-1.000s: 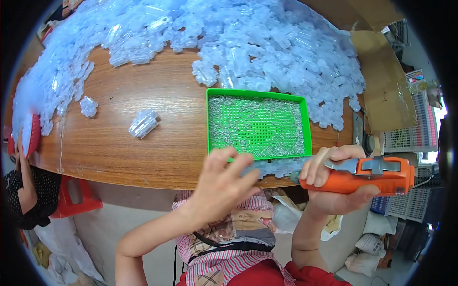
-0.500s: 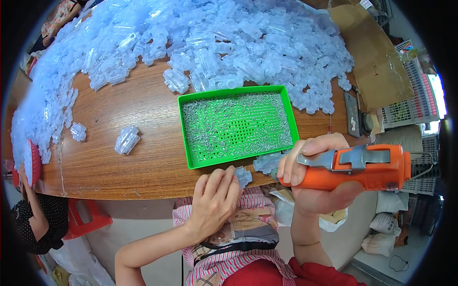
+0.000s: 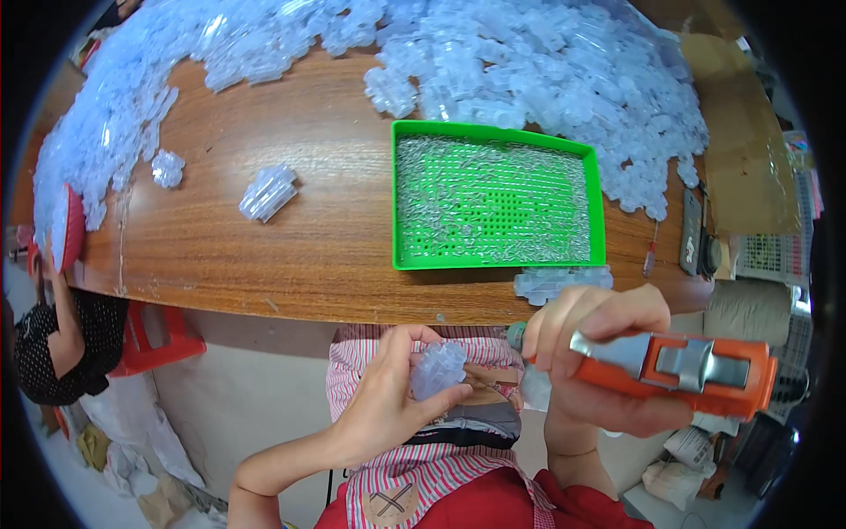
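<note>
My left hand [image 3: 379, 406] is closed around a clear plastic part [image 3: 439, 370], held over my lap just off the table's front edge. My right hand [image 3: 582, 361] grips an orange power screwdriver [image 3: 687, 370] with a grey metal lever; its greenish nose [image 3: 516, 334] points left toward the plastic part, a short gap away. Beyond my hands sits a green perforated tray [image 3: 467, 263] with many small silver screws [image 3: 421, 176] spread in it. More clear plastic parts [image 3: 564, 283] lie against the tray's near right edge.
A large heap of clear plastic parts [image 3: 546, 79] covers the far table. Two loose pieces [image 3: 269, 193] [image 3: 167, 168] lie at left. At right are a red-handled screwdriver [image 3: 650, 257], a phone [image 3: 693, 231] and cardboard [image 3: 740, 132]. Another person's arm [image 3: 62, 317] is by a red basket [image 3: 72, 229].
My left hand has lifted the plastic part from the table edge and brought it over my lap. The power screwdriver has come lower and nearer my body. The view has shifted.
</note>
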The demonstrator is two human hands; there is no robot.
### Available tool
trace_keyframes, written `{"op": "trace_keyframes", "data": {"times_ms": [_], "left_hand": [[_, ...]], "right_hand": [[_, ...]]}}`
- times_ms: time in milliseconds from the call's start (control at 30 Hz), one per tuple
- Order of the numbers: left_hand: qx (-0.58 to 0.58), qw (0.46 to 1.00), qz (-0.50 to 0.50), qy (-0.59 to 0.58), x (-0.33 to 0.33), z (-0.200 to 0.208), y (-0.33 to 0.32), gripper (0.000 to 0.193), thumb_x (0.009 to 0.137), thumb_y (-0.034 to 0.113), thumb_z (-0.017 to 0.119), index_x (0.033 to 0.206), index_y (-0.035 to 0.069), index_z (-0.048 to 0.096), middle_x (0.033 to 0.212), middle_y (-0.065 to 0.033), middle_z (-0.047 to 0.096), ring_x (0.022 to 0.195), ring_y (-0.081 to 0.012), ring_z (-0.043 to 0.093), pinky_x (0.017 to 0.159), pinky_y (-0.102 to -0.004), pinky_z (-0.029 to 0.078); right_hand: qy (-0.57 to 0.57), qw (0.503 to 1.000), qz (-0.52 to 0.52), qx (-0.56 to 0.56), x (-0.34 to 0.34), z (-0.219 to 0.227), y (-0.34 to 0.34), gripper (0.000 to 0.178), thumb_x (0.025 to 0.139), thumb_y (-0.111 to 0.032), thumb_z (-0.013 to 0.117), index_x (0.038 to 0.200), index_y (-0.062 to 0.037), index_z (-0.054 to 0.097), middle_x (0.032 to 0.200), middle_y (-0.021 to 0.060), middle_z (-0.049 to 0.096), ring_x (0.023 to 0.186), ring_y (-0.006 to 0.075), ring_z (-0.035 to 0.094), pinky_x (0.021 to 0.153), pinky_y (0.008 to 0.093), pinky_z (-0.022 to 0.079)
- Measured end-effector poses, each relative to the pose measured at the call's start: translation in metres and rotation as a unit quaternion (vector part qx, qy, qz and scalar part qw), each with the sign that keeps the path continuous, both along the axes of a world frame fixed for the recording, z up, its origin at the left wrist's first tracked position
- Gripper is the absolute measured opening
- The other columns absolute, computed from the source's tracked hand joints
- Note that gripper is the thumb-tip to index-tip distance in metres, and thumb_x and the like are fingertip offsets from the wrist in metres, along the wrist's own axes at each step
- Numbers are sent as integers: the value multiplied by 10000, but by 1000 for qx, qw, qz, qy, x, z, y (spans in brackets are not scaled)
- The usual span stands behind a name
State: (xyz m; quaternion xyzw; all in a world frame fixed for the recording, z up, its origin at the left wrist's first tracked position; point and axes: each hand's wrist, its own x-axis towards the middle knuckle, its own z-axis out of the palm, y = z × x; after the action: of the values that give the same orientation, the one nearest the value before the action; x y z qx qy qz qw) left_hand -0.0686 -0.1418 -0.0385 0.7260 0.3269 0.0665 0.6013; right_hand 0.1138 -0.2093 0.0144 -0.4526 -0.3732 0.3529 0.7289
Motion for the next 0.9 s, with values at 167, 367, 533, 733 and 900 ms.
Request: {"op": "trace_keyframes", "data": {"times_ms": [167, 367, 533, 733, 900], "left_hand": [[-332, 932, 134, -52, -9, -36, -24, 540, 831, 42, 725, 1234, 10, 367, 1035, -68, 618, 915, -109, 601, 776, -248, 506], [-390, 901, 168, -94, 7, -40, -22, 342, 833, 143, 748, 1054, -8, 536, 882, -33, 649, 794, -69, 616, 690, -219, 516], [-473, 852, 202, -97, 15, -46, -20, 254, 850, 168, 731, 950, -1, 571, 795, -31, 648, 666, -70, 611, 589, -203, 511], [-405, 879, 231, -102, 18, -61, -34, 187, 856, 145, 709, 894, 8, 587, 709, -24, 633, 598, -59, 583, 523, -206, 478], [-345, 903, 240, -88, 23, -58, -34, 179, 839, 126, 708, 886, 5, 584, 684, -14, 620, 589, -59, 575, 514, -223, 465]], "right_hand": [[-33, 999, 23, 4, -20, -16, 18, 795, 721, -785, 559, 924, -21, 470, 575, 57, 514, 514, 170, 514, 480, 312, 474], [-66, 996, 60, 13, -16, -17, 23, 805, 711, -796, 546, 925, -25, 466, 569, 44, 503, 510, 169, 514, 479, 314, 473], [-52, 997, 54, -9, -23, -23, 23, 810, 711, -798, 545, 927, -21, 480, 565, 41, 494, 508, 169, 512, 482, 317, 477], [-65, 996, 67, -4, -24, -28, 24, 805, 714, -798, 543, 910, -19, 495, 552, 45, 492, 496, 174, 519, 479, 323, 483], [-62, 995, 80, 24, -23, -30, 25, 804, 717, -798, 542, 913, -20, 499, 556, 47, 493, 498, 180, 526, 477, 324, 483]]}}
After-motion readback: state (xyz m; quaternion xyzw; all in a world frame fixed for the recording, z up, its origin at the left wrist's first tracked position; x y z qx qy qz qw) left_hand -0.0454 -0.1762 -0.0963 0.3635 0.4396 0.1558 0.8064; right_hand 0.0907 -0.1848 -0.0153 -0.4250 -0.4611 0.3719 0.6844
